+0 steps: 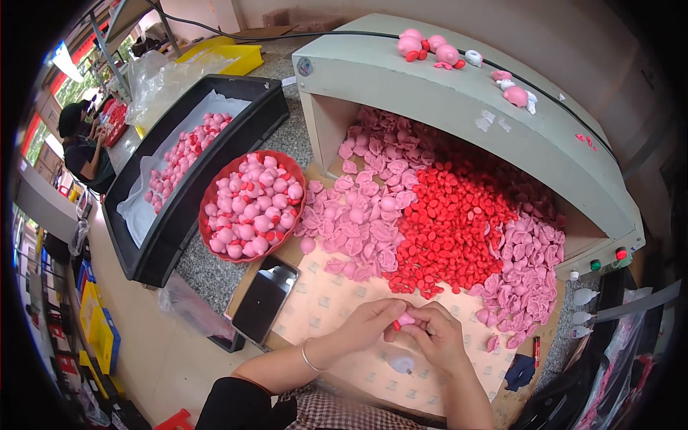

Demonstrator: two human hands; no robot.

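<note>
Hands meet above the worktop: I see my left hand and right hand both pinching one small pink piece between their fingertips.

Speckled stone worktop, beige floor, daylit windows

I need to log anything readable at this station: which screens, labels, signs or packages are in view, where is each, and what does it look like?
Phone: flat on the board's left edge, left of the left hand; dark rectangle, screen off.
Round sticker: near corner of the grey-green machine housing; small and pale.
Clear plastic bags: beyond the black tray; crumpled, see-through.
Small dropper bottles: by the machine's right end; white.
Right hand: on a small pink piece.
</note>
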